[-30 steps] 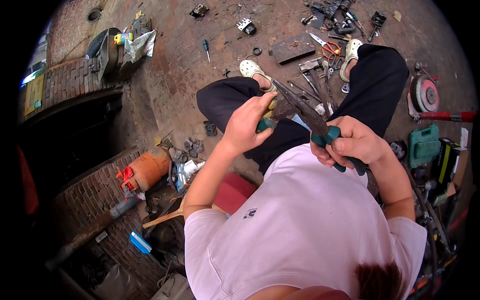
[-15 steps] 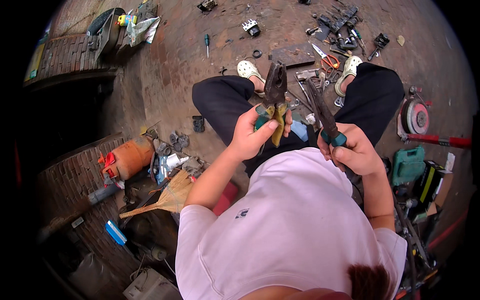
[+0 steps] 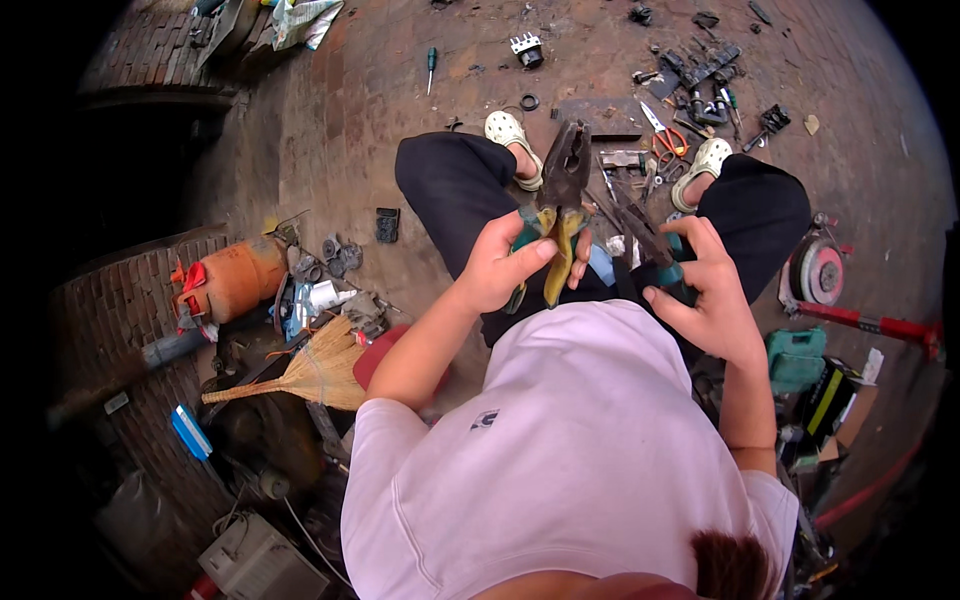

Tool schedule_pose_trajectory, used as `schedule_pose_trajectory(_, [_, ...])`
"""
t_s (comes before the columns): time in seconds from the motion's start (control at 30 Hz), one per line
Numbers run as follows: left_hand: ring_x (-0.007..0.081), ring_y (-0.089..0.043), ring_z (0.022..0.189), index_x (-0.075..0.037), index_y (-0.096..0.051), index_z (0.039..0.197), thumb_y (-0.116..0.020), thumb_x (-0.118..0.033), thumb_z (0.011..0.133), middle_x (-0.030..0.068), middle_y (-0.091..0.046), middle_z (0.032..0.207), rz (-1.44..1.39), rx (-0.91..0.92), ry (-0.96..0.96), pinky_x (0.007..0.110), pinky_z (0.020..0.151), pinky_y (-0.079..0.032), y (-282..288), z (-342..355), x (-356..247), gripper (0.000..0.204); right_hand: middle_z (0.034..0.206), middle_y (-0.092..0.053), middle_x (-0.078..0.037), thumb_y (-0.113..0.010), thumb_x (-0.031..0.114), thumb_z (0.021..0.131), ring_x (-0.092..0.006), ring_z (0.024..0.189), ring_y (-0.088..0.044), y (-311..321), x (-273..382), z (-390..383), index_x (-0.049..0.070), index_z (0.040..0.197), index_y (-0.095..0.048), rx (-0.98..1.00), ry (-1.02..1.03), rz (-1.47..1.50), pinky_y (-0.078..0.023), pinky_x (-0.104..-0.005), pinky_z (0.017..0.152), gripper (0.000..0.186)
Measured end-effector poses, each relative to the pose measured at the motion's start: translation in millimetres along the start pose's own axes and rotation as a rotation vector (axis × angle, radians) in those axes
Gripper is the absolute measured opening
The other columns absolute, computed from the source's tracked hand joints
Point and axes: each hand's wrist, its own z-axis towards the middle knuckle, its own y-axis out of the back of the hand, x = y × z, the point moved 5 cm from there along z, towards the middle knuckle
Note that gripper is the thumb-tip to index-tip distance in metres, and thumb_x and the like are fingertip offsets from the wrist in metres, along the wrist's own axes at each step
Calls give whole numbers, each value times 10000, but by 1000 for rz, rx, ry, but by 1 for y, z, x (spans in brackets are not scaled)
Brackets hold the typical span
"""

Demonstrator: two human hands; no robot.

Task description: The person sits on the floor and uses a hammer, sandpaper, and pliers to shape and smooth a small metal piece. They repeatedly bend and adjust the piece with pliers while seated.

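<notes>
My left hand (image 3: 500, 268) is wrapped round the yellow-and-green handles of a pair of worn combination pliers (image 3: 568, 170). Their dark jaws point away from me and stand slightly apart. In my right hand (image 3: 715, 290) is a second pair, dark long-nose pliers (image 3: 645, 236) with dark green grips. The fingers lie over one grip and the thumb presses near the other, while the nose slants up to the left toward the first pair. The two tools are apart, held above my lap.
Scissors with orange handles (image 3: 664, 135) and small tools lie between my feet beside a dark flat plate (image 3: 600, 118). Farther off are black parts (image 3: 705, 75) and a screwdriver (image 3: 431, 68). An orange gas cylinder (image 3: 235, 280) and straw broom (image 3: 315, 370) are at left, a green case (image 3: 796, 358) at right.
My right hand has loosened and spread its fingers along the long-nose pliers, whose nose now leans lower and more to the left. My left hand keeps its hold with the combination pliers tilted slightly right.
</notes>
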Motion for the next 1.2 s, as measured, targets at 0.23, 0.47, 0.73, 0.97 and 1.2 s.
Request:
schedule_pose_trajectory(0.23, [213,-614,890,53,-478,1319,-563,-273,984,140,-605,1064,-116,3,-8,360,774,-538,3,-9,1,475,1066,-580,-181,-731,64,684,-320,960,-548,-7,5,6,-70,740,-640,23,-23,8,-451,-375,816,172])
schedule_pose_trajectory(0.47, [226,-606,875,69,-480,1309,-570,-257,968,170,-600,1023,10,0,19,363,755,-529,5,-17,5,480,1071,-585,-204,-731,74,696,-339,943,-574,-16,5,9,-92,739,-617,91,-76,99,-462,-369,824,206])
schedule_pose_trajectory(0.73, [233,-609,876,56,-499,1254,-530,-229,988,178,-592,1053,-26,-157,137,375,747,-540,18,-17,21,391,1077,-593,-228,-733,97,712,-353,907,-606,-26,1,0,-106,733,-625,212,-136,-16,-485,-362,780,231])
schedule_pose_trajectory(0.97, [257,-575,863,94,-418,1344,-506,-280,988,172,-557,1036,-344,-82,182,384,694,-509,16,-22,24,523,995,-609,-148,-698,51,741,-260,866,-592,-17,4,1,-79,710,-601,133,-200,65,-466,-340,731,165])
schedule_pose_trajectory(1.2, [250,-582,869,108,-415,1345,-521,-291,980,169,-562,1032,-331,-75,197,378,698,-516,14,-23,23,551,945,-601,-100,-719,89,769,-210,861,-590,-21,3,5,-22,761,-697,93,-224,278,-454,-312,746,113])
